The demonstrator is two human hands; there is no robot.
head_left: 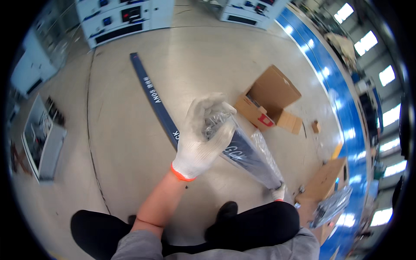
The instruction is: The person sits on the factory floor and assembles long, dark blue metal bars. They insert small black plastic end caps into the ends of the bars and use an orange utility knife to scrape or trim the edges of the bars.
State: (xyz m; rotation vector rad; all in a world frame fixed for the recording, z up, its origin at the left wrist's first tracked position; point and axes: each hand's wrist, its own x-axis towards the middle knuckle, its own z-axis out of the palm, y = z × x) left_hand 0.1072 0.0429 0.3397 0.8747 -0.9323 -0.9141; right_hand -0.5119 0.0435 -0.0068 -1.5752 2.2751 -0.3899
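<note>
We are holding the wrapped strip [249, 159] aslant, its long axis running from the left hand [194, 138], which is curling thumb and fingers around the upper-left end, down rightward to the right hand [279, 192], whose grip we cannot tell.

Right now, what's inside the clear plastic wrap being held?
A dark, lettered strip shows through the clear plastic wrap. The left hand and bunched film hide the end there; the strip's underside can't be seen.
</note>
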